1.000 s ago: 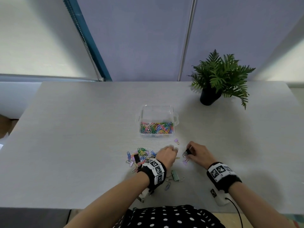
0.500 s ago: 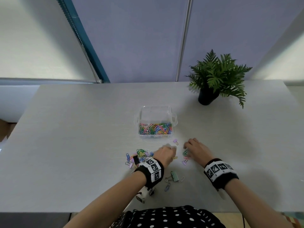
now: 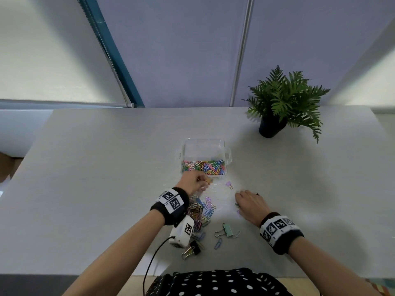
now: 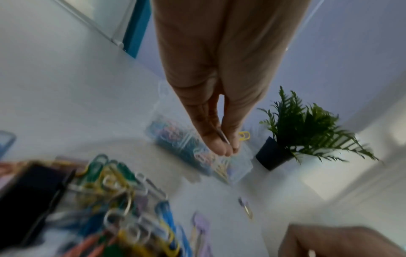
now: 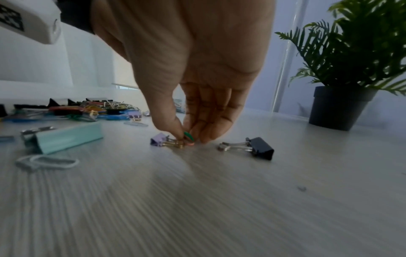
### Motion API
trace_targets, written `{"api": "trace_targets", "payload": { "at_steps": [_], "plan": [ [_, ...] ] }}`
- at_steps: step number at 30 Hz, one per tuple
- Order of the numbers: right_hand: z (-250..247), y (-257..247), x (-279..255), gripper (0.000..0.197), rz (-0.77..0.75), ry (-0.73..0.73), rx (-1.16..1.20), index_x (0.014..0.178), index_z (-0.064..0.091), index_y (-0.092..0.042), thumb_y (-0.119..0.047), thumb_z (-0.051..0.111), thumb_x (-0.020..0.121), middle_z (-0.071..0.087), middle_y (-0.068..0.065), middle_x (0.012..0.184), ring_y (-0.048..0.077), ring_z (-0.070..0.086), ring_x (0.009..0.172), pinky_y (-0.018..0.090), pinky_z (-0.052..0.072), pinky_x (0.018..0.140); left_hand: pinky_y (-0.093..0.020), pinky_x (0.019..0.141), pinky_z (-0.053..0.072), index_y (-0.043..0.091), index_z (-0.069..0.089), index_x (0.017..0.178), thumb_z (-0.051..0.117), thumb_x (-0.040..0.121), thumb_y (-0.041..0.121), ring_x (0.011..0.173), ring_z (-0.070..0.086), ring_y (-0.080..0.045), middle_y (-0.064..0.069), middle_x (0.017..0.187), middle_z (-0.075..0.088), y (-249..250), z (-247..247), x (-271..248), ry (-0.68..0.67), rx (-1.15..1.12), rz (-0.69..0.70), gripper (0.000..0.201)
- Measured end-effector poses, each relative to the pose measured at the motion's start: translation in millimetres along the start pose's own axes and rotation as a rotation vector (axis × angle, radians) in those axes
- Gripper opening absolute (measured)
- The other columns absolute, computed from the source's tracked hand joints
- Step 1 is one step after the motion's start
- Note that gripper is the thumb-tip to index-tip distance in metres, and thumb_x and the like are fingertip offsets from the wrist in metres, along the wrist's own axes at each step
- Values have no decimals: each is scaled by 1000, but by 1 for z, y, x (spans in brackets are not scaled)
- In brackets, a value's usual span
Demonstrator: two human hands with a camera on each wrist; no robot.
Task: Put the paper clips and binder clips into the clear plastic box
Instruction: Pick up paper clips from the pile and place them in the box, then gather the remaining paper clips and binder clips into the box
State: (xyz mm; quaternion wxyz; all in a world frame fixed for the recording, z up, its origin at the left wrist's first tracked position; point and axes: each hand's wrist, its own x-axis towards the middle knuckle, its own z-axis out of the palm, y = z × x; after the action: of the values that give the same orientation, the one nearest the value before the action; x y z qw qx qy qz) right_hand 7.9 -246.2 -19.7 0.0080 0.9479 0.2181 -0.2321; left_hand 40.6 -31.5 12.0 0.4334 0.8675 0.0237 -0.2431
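Nearest on the table (image 3: 106, 189), a mint binder clip (image 3: 226, 229) and the loose clip pile (image 3: 199, 212) wait. The right hand (image 3: 250, 205) pinches a green paper clip (image 5: 189, 136) beside a lilac binder clip (image 5: 158, 139). Farther on, the left hand (image 3: 193, 182) grips a yellow clip (image 4: 244, 135) at the clear plastic box (image 3: 205, 146), half-filled. Such thin wire could slip from the fingers (image 4: 216, 144) and miss the rim. No readable writing shows, only coded wristband squares.
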Motion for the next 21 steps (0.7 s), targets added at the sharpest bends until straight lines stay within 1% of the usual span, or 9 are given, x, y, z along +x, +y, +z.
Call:
{"api": "trace_targets", "payload": {
  "at_steps": [2, 4, 5, 7, 9, 12, 15, 18, 21],
  "plan": [
    [-2, 0, 3, 22, 31, -6, 65, 105, 47, -9, -15, 51, 84, 53, 10, 117, 26, 48, 109, 36, 43, 80, -7, 56, 50, -3, 61, 102, 54, 89, 4, 63, 57, -1, -11, 92, 63, 1, -16, 6, 76, 8, -4, 16],
    [-4, 2, 5, 13, 53, 0, 131, 89, 41, -16, -14, 52, 82, 55, 10, 112, 27, 51, 102, 34, 41, 74, -10, 59, 50, -6, 62, 101, 55, 89, 4, 56, 58, -1, -12, 87, 62, 2, -32, 12, 140, 19, -22, 17],
    [-4, 3, 6, 17, 51, 0, 146, 85, 36, -18, -13, 52, 81, 56, 9, 110, 28, 51, 99, 33, 39, 71, -16, 65, 53, -6, 63, 100, 56, 89, 4, 59, 61, -7, -13, 87, 64, 2, -39, 16, 163, 62, -26, 17],
    [-5, 4, 8, 21, 35, -8, 151, 83, 33, -18, -12, 53, 80, 56, 9, 109, 28, 52, 98, 31, 34, 68, -30, 81, 55, -5, 65, 99, 57, 89, 5, 76, 65, -23, -15, 91, 68, -1, -51, 24, 181, 179, -52, 17],
    [-6, 4, 9, 22, 12, -11, 141, 82, 35, -18, -12, 56, 79, 54, 9, 108, 28, 52, 97, 29, 32, 66, -37, 90, 52, -4, 67, 100, 56, 88, 4, 92, 66, -32, -20, 99, 69, -3, -58, 29, 185, 258, -67, 18],
    [-7, 2, 10, 20, -14, -4, 126, 84, 40, -17, -11, 58, 77, 52, 9, 107, 29, 54, 95, 31, 34, 65, -35, 95, 47, -1, 67, 104, 53, 89, 5, 102, 62, -33, -20, 105, 68, 0, -61, 31, 177, 362, -63, 21],
    [-8, 3, 10, 20, -19, -50, 177, 80, 37, -18, -11, 56, 76, 58, 6, 98, 27, 56, 90, 32, 38, 67, -33, 96, 46, 3, 67, 105, 54, 90, 11, 106, 60, -28, -16, 110, 67, 1, -59, 32, 155, 391, -49, 21],
    [-21, 7, 12, 19, 7, 40, 510, 72, 46, -21, -8, 61, 72, 59, -2, 75, 19, 57, 71, 26, 43, 65, -31, 96, 45, 4, 65, 107, 54, 90, 11, 105, 61, -26, -14, 110, 68, -1, -57, 31, 162, 382, -9, 22],
    [-49, 5, 23, 14, -31, 181, 809, 74, 56, -14, -3, 65, 77, 60, -1, 68, 6, 54, 57, 11, 44, 54, -32, 97, 46, 4, 65, 108, 52, 90, 7, 104, 62, -26, -13, 111, 68, -1, -59, 30, 206, 371, 40, 22]
  ]
}}
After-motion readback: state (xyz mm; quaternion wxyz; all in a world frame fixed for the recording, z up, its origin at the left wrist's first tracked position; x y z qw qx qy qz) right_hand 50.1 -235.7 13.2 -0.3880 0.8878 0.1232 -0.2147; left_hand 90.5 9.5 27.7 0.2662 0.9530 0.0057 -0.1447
